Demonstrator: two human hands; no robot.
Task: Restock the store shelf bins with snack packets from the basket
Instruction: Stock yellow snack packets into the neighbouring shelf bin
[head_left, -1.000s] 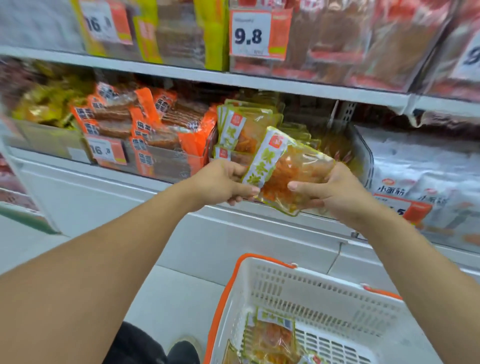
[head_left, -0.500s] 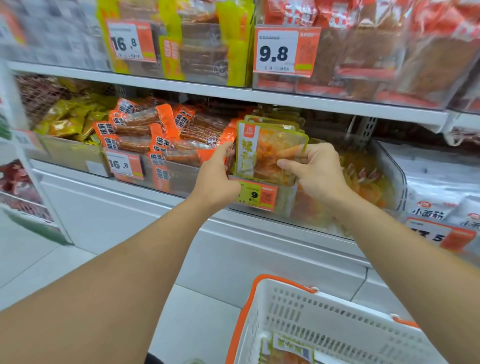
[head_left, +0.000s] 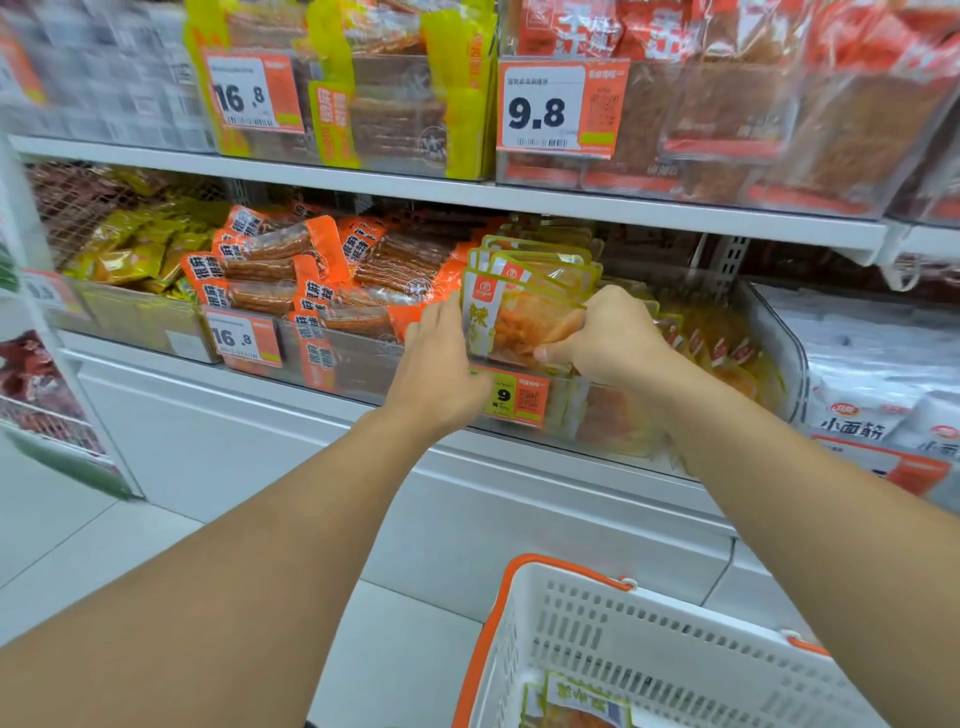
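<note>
A clear snack packet (head_left: 511, 319) with a yellow-green edge and orange contents stands upright at the front of a clear shelf bin (head_left: 566, 410), ahead of a row of like packets (head_left: 540, 254). My right hand (head_left: 605, 338) pinches the packet's right side with curled fingers. My left hand (head_left: 439, 364) is at the packet's left edge, its fingers hidden behind it. The white basket (head_left: 649, 629) with an orange handle sits at the bottom right, and another packet (head_left: 582, 704) lies in it.
Left of the bin lie orange-labelled packets (head_left: 311, 275) and yellow ones (head_left: 140, 244). White packets (head_left: 883, 379) fill the bin on the right. The upper shelf (head_left: 467, 192) overhangs the bins and carries price tags 16.8 and 9.8. White floor tiles lie below.
Both hands have carried the packet from above the basket up to the bin and set it upright at the front of the row. The view has moved closer to the shelf.
</note>
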